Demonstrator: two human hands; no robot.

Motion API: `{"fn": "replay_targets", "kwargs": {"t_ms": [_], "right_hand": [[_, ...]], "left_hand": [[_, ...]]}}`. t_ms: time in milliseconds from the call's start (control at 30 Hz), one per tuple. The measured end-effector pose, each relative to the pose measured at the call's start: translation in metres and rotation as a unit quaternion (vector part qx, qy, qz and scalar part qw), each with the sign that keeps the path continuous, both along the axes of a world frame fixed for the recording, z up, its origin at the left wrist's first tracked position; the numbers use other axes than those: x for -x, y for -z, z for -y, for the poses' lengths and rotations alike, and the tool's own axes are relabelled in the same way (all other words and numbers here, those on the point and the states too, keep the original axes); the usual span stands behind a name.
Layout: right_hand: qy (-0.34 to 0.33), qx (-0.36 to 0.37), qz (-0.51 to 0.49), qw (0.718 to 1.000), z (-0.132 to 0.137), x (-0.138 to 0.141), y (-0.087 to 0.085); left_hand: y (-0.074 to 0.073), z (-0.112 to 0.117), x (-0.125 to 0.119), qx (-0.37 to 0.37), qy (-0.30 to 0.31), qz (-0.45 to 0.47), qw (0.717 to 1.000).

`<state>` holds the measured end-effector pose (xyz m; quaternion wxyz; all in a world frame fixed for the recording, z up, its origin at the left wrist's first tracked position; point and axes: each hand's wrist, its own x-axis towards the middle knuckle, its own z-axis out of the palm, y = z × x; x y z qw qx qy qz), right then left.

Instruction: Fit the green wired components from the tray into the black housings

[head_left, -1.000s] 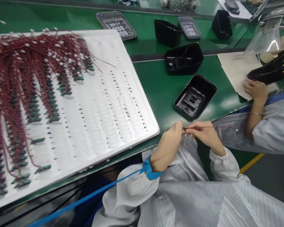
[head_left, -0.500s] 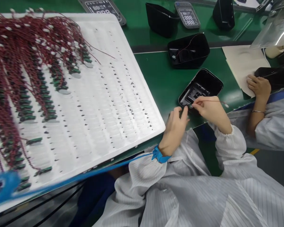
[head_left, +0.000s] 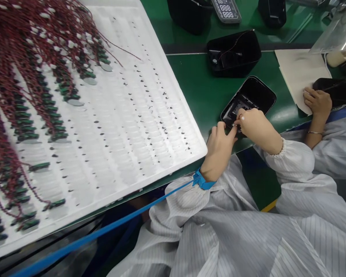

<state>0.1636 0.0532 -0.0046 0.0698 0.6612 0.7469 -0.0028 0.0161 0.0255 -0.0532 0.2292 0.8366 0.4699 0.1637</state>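
Note:
A black plastic housing lies tilted, open side up, near the table's front edge. My left hand is at its lower left corner, fingers bent over the rim, a fingertip close to my right fingers. Over the housing's near end, my right hand is closed in a pinch on a small wired circuit board, mostly hidden by the fingers. A tiny white spot, perhaps the wire's connector, shows against the right hand. A blue wrist strap with its cord is on my left wrist.
Left of me, a white tray holds rows of green circuit boards with red wires. Behind are another black housing and a display panel. A co-worker's hand rests on paper sheets at right.
My right hand has turned and moved further over the housing; the red wire trailing from it no longer shows. My left fingers have shifted along the rim. The view has shifted slightly.

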Motion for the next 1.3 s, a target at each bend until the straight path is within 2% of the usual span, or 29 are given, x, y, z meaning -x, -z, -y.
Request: {"fn": "replay_targets", "kwargs": {"t_ms": [100, 233, 367, 433, 500, 667, 900, 1000, 1167, 1300], "right_hand": [[0.043, -0.041, -0.027, 0.998, 0.011, -0.009, 0.0], [0.089, -0.121, -0.091, 0.984, 0.035, -0.024, -0.009], [0.14, -0.254, -0.189, 0.938, 0.049, -0.032, -0.011], [0.154, -0.287, -0.224, 0.919, 0.049, -0.033, -0.005], [0.159, -0.297, -0.247, 0.909, 0.047, -0.035, 0.002], [0.168, -0.298, -0.26, 0.903, 0.04, -0.043, 0.013], [0.102, -0.413, -0.27, 0.864, 0.022, -0.054, 0.038], [0.105, -0.414, -0.263, 0.865, 0.02, -0.055, 0.047], [0.082, -0.402, -0.251, 0.877, 0.025, -0.055, 0.049], [0.08, -0.335, -0.287, 0.894, 0.027, -0.056, 0.049]], "left_hand": [[-0.01, -0.001, -0.002, 0.014, -0.009, -0.013, 1.0], [-0.016, -0.005, -0.001, 0.032, -0.005, -0.008, 0.999], [-0.017, -0.009, -0.003, 0.064, -0.013, -0.022, 0.998], [-0.019, -0.01, -0.004, 0.076, -0.026, -0.028, 0.996], [-0.021, -0.011, -0.005, 0.077, -0.032, -0.044, 0.996], [-0.031, -0.015, -0.004, 0.064, -0.025, -0.095, 0.993], [-0.041, -0.014, -0.006, 0.014, -0.021, -0.131, 0.991], [-0.045, -0.017, -0.006, 0.01, -0.006, -0.149, 0.989], [-0.056, -0.027, -0.007, 0.047, 0.009, -0.203, 0.978], [-0.069, -0.036, -0.013, 0.093, 0.029, -0.259, 0.961]]}}
